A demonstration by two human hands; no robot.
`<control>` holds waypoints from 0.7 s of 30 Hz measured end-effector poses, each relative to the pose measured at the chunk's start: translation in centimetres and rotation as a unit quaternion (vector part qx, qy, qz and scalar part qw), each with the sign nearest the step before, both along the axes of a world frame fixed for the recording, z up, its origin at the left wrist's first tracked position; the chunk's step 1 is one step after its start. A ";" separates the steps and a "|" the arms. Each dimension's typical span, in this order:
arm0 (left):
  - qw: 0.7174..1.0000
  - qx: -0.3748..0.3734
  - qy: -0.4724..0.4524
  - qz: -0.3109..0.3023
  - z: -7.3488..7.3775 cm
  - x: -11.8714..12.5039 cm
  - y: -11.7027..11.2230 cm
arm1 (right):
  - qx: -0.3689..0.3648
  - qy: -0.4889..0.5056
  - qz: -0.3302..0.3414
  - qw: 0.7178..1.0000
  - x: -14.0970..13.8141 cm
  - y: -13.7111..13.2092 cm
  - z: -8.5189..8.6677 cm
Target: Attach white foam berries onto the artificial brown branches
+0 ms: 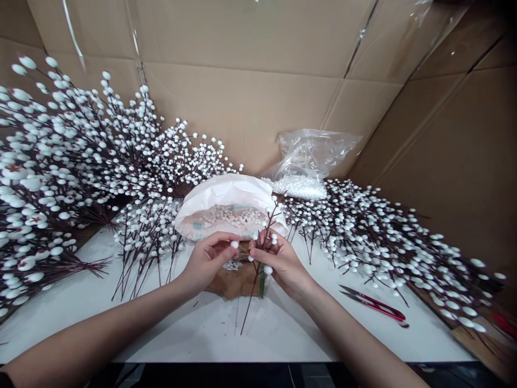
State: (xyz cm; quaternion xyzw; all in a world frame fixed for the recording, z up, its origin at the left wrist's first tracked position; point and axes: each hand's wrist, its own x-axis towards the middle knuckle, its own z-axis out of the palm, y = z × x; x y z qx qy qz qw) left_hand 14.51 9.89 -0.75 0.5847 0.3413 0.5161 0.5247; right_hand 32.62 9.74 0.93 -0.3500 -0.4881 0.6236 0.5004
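Between the thumb and fingers of my left hand (210, 260) is a white artificial berry (235, 244). My right hand (281, 261) pinches a dark-stemmed artificial berry branch (256, 280), which stands slightly tilted with a few white berries on it. The two hands are close together but apart. Right behind them a white plastic bag (230, 188) lies open toward me, with many loose white berries (232, 215) inside. Below the hands sits a brown cardboard box (234, 284), partly covered by them.
Large bundles of white berry branches (81, 145) fill the left, and more branches (363, 231) lie on the right. Red thread snips (375, 305) rest on the white table (299, 339). A clear plastic bag (315, 153) of white berries stands behind, before cardboard walls (242, 102).
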 end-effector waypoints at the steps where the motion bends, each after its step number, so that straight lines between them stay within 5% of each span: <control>1: 1.000 -0.008 -0.004 -0.001 0.0 0.0 0.0 | -0.002 -0.001 0.001 1.000 0.0 0.0 0.0; 9: 0.994 -0.091 -0.063 -0.025 0.4 0.1 -0.1 | -0.007 0.010 0.001 1.000 0.0 0.1 0.0; 21: 0.990 -0.097 -0.098 -0.041 0.4 0.1 -0.4 | 0.004 0.029 0.024 0.999 0.0 0.1 -0.3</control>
